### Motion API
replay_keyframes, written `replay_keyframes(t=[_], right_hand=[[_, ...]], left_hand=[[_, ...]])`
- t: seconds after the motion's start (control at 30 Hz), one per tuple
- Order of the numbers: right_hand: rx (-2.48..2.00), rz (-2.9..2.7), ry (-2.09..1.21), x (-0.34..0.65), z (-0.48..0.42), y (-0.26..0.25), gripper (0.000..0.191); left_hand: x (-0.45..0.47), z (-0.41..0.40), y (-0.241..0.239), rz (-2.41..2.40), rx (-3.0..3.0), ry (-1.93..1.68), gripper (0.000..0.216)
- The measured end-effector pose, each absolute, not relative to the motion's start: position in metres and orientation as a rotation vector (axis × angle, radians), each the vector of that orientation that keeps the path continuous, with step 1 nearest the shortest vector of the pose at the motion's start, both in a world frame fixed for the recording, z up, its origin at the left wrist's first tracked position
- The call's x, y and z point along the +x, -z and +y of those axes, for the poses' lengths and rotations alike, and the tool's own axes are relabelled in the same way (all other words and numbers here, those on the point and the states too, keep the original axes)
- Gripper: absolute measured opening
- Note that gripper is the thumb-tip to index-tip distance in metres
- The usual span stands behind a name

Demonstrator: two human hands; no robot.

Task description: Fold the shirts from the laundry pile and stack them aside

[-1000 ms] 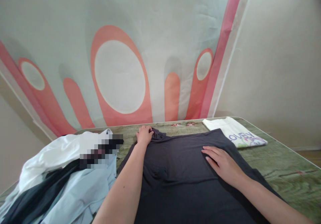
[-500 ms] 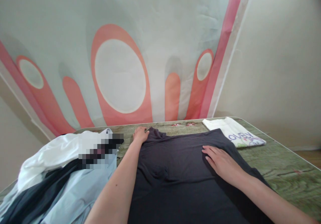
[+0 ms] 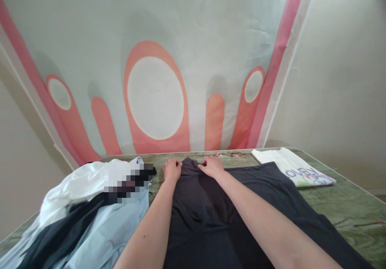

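A dark grey garment (image 3: 256,188) lies spread over the table in front of me, with wrinkles at its left part and a bunched bit at the far left corner. My left hand (image 3: 173,170) is at that corner's left side, its fingers curled in on the cloth. Just to the right, my right hand (image 3: 212,167) pinches the far edge between thumb and fingers. A short raised fold of the fabric stands between the two hands. The fingertips are partly hidden. Both forearms cross above the garment.
Left of the garment lies a loose heap of clothes, with a white piece (image 3: 75,180), a black one (image 3: 60,233) and a light blue one (image 3: 114,228). A folded white shirt with lettering (image 3: 297,166) rests at the far right of the wood-patterned table (image 3: 340,208). A printed backdrop (image 3: 235,27) hangs behind.
My right hand has moved left from the middle of the dark garment to its far left edge and closed on the cloth. My left hand stays at the corner. The view has shifted slightly.
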State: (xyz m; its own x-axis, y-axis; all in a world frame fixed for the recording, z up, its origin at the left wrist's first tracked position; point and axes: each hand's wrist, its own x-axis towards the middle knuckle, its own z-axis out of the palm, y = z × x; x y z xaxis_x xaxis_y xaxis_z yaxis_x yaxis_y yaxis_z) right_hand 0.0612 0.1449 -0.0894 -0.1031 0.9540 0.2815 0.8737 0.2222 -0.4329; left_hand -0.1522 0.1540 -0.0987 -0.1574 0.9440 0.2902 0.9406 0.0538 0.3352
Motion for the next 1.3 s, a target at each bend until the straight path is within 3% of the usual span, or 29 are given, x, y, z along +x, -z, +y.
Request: replay_keyframes(t=[0.2,0.43,0.6,0.77,0.93,1.17,1.3], right_hand=[[-1.582,-1.933,-0.245,0.065,0.147,0.111,0.008],[-1.614,-1.862,-0.219,0.078,0.152,0.116,0.011],[-1.642,-1.885,-0.187,0.075,0.146,0.114,0.025],[-1.601,-1.958,-0.185,0.071,0.143,0.112,0.01],[-1.598,-1.964,-0.176,0.066,0.143,0.11,0.012],[-1.683,-1.914,-0.146,0.064,0.141,0.112,0.031],[-1.652,-1.921,-0.165,0.066,0.143,0.114,0.025]], left_hand=[[-0.153,0.161,0.103,2.258,2.018,-0.704,0.011],[-0.148,0.16,0.103,2.264,2.043,-0.702,0.019],[-0.148,0.158,0.101,2.234,2.042,-0.708,0.02],[-0.148,0.161,0.104,2.178,2.013,-0.79,0.014],[-0.152,0.167,0.107,2.092,1.966,-0.902,0.016],[-0.15,0.163,0.105,1.842,2.075,-0.921,0.047],[-0.151,0.165,0.102,1.666,2.152,-0.911,0.038]])
